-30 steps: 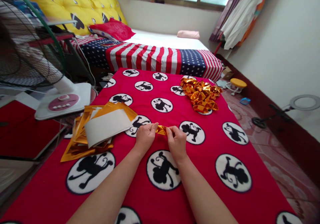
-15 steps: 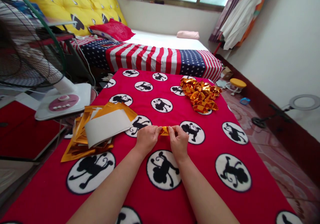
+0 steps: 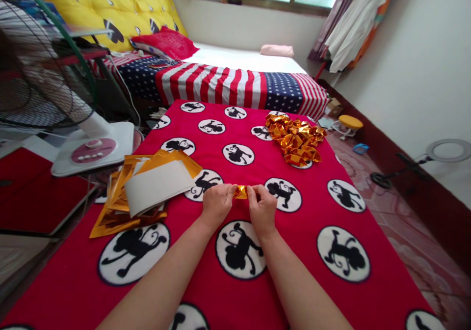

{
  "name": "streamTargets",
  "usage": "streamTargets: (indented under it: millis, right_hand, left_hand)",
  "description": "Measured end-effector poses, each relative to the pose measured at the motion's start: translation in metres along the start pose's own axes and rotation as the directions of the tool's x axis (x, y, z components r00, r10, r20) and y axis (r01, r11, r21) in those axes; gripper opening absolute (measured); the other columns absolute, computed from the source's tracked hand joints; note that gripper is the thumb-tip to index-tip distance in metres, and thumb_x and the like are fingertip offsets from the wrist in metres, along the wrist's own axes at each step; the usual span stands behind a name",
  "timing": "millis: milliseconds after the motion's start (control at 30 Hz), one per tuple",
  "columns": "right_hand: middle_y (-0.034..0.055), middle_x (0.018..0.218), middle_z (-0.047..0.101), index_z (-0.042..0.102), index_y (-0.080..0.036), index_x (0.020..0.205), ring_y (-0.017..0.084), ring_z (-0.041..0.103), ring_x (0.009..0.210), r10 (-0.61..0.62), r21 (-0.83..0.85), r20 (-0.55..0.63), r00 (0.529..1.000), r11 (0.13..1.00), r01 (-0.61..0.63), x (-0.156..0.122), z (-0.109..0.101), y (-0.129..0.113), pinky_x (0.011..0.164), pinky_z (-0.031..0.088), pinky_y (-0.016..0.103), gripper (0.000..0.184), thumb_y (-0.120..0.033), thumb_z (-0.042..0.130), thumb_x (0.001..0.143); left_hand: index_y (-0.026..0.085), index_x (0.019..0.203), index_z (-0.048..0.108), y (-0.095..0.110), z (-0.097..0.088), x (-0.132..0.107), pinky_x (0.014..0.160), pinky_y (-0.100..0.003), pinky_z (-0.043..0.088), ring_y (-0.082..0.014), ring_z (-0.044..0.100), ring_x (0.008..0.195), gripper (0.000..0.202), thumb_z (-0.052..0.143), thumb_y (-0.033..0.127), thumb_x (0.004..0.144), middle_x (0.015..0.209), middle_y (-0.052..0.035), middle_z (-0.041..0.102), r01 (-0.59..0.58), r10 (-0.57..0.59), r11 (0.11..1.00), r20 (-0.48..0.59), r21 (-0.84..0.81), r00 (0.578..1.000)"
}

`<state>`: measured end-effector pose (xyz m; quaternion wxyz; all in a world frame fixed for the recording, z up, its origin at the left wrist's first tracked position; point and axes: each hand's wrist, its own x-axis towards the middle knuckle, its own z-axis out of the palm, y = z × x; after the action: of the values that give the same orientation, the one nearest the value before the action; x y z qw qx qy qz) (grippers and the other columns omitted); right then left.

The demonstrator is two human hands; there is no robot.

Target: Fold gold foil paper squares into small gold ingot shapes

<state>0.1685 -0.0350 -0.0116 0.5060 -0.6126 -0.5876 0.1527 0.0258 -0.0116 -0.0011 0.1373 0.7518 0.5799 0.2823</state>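
A small piece of folded gold foil paper (image 3: 241,192) is pinched between my two hands, above the middle of the red cloth (image 3: 294,251) with its monkey pattern. My left hand (image 3: 218,203) is closed on its left end, thumb and forefinger together. The right end sits in the closed fingers of my right hand (image 3: 262,207). Most of the foil is covered by the fingers. To the left lies a loose stack of gold foil sheets (image 3: 110,212), with pale sheets (image 3: 158,185) on top. Farther off at the right is a heap of folded gold foil pieces (image 3: 298,138).
A fan (image 3: 99,148) stands left of the cloth, near a red box-like object (image 3: 33,192). Behind is a bed with a stars-and-stripes cover (image 3: 221,82). On the floor at the right are a yellow stool (image 3: 350,122) and a ring light (image 3: 449,150).
My hands have drawn slightly closer together, so a little less of the gold foil shows between them. The stack and the heap look the same.
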Motion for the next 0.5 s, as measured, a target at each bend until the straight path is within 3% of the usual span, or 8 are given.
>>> streamTargets:
  millis: [267,500]
  right_hand:
    - [-0.0002,0.064,0.060,0.062,-0.018,0.074,0.013,0.053,0.059,0.032,0.026,0.006,0.999,0.999,-0.033,0.0006,-0.0004,0.0015,0.060,0.040,0.025,0.025,-0.034,0.054,0.092]
    - [-0.0002,0.061,0.060,0.060,-0.019,0.070,0.013,0.052,0.056,0.023,-0.002,0.007,1.000,1.000,-0.023,0.0007,0.0011,-0.0010,0.059,0.039,0.025,0.026,-0.033,0.053,0.091]
  left_hand:
    - [0.018,0.063,0.058,0.0063,-0.0070,-0.0008,0.056,-0.029,0.022,-0.0137,0.054,0.059,0.049,0.036,0.044,0.098,0.065,-0.0033,0.065,0.084,-0.079,0.993,-0.065,0.082,0.995]
    - [0.018,0.067,0.060,0.0023,0.0010,-0.0001,0.058,-0.029,0.026,-0.0146,0.056,0.063,0.045,0.036,0.038,0.099,0.069,-0.0050,0.066,0.036,-0.026,0.992,-0.086,0.117,0.996]
